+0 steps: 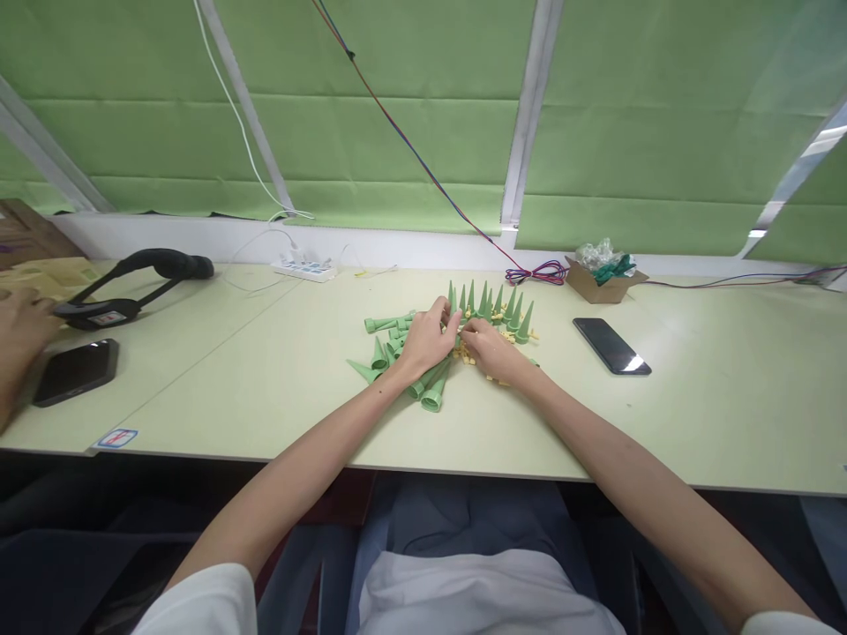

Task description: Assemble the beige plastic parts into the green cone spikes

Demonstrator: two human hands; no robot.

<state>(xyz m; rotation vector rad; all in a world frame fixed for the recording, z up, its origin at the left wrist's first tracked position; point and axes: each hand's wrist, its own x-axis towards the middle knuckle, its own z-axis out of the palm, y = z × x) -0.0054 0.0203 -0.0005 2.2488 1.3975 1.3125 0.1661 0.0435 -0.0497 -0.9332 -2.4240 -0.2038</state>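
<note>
My left hand (429, 339) is closed around a green cone-shaped spike (456, 333), which stands with its point up between my hands. Close beside it, the fingers of my right hand (490, 349) are pinched together at the spike; what they hold is too small and hidden to make out. Behind my hands, several green cone spikes (509, 309) stand upright in rows with small yellow pieces at their bases. More green cones (433, 394) lie loosely piled beneath and left of my left wrist. Small yellow plastic pieces (465, 354) are scattered under my right hand.
A phone (612, 346) lies to the right, near a small cardboard box (599, 284) with plastic wrap. Coiled red-blue cable (539, 272) and a power strip (304, 267) are along the back. At left are a black headset (132, 287), another phone (78, 372) and another person's hand (25, 331).
</note>
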